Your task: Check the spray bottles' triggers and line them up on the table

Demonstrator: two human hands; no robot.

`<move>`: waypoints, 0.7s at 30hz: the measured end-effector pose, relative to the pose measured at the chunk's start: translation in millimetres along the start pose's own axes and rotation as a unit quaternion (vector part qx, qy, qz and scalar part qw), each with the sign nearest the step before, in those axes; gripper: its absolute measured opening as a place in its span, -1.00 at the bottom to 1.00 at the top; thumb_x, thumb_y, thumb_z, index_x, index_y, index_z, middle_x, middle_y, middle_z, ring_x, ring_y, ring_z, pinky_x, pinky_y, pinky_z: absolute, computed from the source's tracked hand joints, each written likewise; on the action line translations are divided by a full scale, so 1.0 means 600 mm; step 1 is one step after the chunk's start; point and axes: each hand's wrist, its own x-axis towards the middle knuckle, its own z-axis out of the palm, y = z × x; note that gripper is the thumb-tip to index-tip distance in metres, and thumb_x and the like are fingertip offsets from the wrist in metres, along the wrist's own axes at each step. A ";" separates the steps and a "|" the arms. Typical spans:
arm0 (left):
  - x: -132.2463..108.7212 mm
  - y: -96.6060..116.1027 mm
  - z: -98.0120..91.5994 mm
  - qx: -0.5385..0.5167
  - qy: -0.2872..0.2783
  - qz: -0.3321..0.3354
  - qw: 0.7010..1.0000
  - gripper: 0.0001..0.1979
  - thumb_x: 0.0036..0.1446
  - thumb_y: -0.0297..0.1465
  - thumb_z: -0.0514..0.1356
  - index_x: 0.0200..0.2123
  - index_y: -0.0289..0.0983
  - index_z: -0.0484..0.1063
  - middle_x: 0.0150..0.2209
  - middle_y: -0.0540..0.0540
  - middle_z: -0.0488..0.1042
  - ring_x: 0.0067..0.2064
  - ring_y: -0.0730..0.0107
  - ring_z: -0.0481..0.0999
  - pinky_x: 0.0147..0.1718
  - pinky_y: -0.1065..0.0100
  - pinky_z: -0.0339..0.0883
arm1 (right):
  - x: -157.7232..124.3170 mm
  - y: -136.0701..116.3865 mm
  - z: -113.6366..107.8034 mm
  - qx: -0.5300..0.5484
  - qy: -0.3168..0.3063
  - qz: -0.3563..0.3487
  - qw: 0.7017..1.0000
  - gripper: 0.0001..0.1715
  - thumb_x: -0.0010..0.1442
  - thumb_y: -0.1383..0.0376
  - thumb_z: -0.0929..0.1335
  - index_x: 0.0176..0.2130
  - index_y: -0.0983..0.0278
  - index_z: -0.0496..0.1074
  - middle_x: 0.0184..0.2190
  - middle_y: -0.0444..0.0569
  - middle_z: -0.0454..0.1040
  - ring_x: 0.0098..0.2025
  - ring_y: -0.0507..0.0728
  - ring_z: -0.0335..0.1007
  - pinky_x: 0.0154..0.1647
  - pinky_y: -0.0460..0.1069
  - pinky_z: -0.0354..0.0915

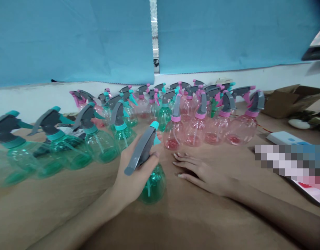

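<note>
left hand: gripping translucent green bottle, grey-teal sprayer | right hand: loosely spread

With the held spray bottle as the dial's centre and twelve toward the wall, the left hand wraps its neck from the nine o'clock side. At three o'clock, apart from it, the right hand lies on the table. A left row of spray bottles runs from nine to eleven o'clock, a right row from one to two. Behind them, before the wall, a cluster of bottles sits around twelve. A carton lies at two, past the right row's end; nearer, at three, beyond the right hand, lies a flat item.
</note>
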 end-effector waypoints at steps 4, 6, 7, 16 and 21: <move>-0.001 0.003 -0.002 0.003 0.008 0.005 1.000 -0.91 0.01 -0.38 0.11 -0.35 -0.11 0.30 -0.52 0.07 0.24 -0.53 0.42 0.25 -0.55 0.39 0.19 | 0.000 0.000 0.000 0.003 0.000 0.001 1.000 -0.46 0.32 0.07 0.16 0.20 0.22 0.21 0.24 -0.03 0.17 0.29 0.15 -0.01 0.29 0.18 -0.01; -0.001 0.004 -0.002 0.008 0.010 0.002 1.000 -0.94 0.00 -0.37 0.11 -0.37 -0.12 0.29 -0.52 0.07 0.24 -0.53 0.42 0.25 -0.56 0.39 0.19 | 0.000 0.000 0.000 0.008 0.003 -0.001 1.000 -0.47 0.32 0.07 0.17 0.20 0.20 0.21 0.24 -0.04 0.18 0.29 0.16 -0.01 0.29 0.19 -0.01; -0.001 0.005 -0.002 0.011 0.010 0.000 1.000 -0.95 0.01 -0.37 0.11 -0.39 -0.13 0.28 -0.52 0.07 0.25 -0.53 0.42 0.26 -0.55 0.39 0.19 | 0.000 0.000 0.000 0.010 0.004 -0.001 1.000 -0.48 0.32 0.07 0.17 0.20 0.19 0.21 0.24 -0.04 0.18 0.29 0.16 -0.01 0.28 0.19 0.00; 0.000 0.005 0.000 -0.001 0.004 0.005 1.000 -0.95 0.00 -0.38 0.10 -0.39 -0.14 0.28 -0.55 0.08 0.22 -0.56 0.45 0.24 -0.59 0.40 0.15 | 0.000 -0.001 0.000 0.009 0.006 0.000 1.000 -0.48 0.32 0.07 0.17 0.20 0.19 0.21 0.23 -0.03 0.19 0.29 0.16 -0.02 0.28 0.19 0.00; 0.001 0.008 -0.006 0.002 -0.019 0.002 1.000 -0.94 0.01 -0.42 0.10 -0.45 -0.16 0.23 -0.57 0.09 0.25 -0.55 0.43 0.27 -0.58 0.38 0.14 | 0.000 0.001 0.000 0.009 0.000 0.001 1.000 -0.47 0.32 0.07 0.17 0.20 0.20 0.21 0.23 -0.03 0.19 0.29 0.17 -0.01 0.28 0.20 0.00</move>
